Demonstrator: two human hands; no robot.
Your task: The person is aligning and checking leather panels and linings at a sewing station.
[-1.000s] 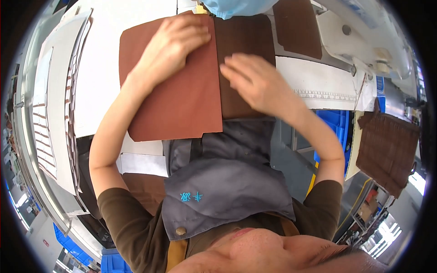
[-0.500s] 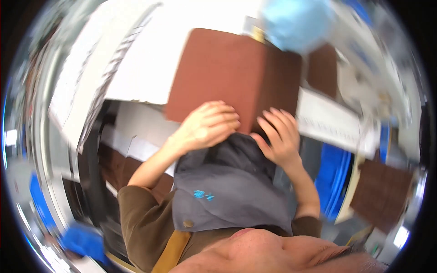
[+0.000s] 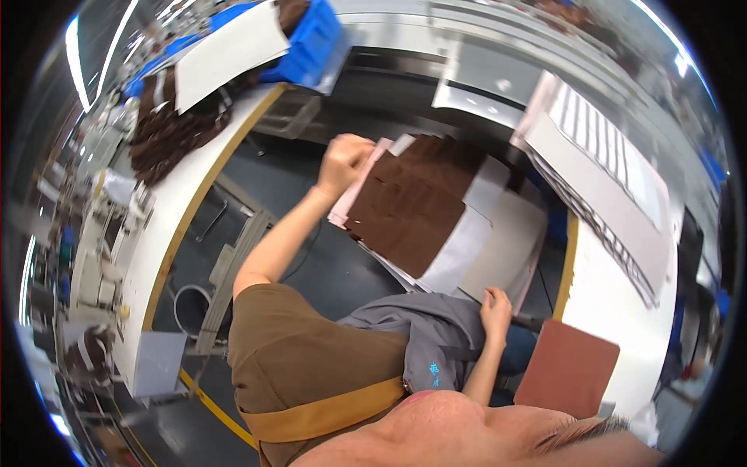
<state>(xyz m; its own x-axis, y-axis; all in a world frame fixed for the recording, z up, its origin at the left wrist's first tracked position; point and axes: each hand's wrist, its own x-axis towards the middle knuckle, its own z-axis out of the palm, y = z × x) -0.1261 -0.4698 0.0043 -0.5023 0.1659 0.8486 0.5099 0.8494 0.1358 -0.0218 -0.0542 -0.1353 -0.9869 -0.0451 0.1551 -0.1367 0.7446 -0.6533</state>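
While the left hand [image 3: 344, 166] was curled at the edge of a squared stack of thin, dark brown, leather-like pieces [image 3: 416, 198], its fingertips were turned in and partly hidden, so whether they pinched that edge cannot be told. Between those fingers and the brown stack ran a narrow margin of pale pink sheets [image 3: 347, 204]; the stack itself spread just to the right of the fingers, overlapping smooth whitish sheets [image 3: 459, 249] and a broad pale grey sheet [image 3: 507, 251] on the side away from them.

At the near end of that grey sheet was the right hand [image 3: 495, 315], its fingers loosely bent; contact or grip could not be made out. Behind and to the right of these fingers, a flat, reddish-brown sheet with rounded corners [image 3: 568, 370] lay on a white tabletop [image 3: 618, 315], well apart from the brown stack. Farther ahead on the right stood layered pale boards [image 3: 607, 179].

Well ahead of the left fingers and slightly left, a blue plastic crate [image 3: 320, 53] held dark brown material [image 3: 292, 14], and a large white sheet [image 3: 229, 54] slanted across its side. Off to the left of the same fingers stood a grey, round, open-topped bin [image 3: 180, 311], its contents indistinct.
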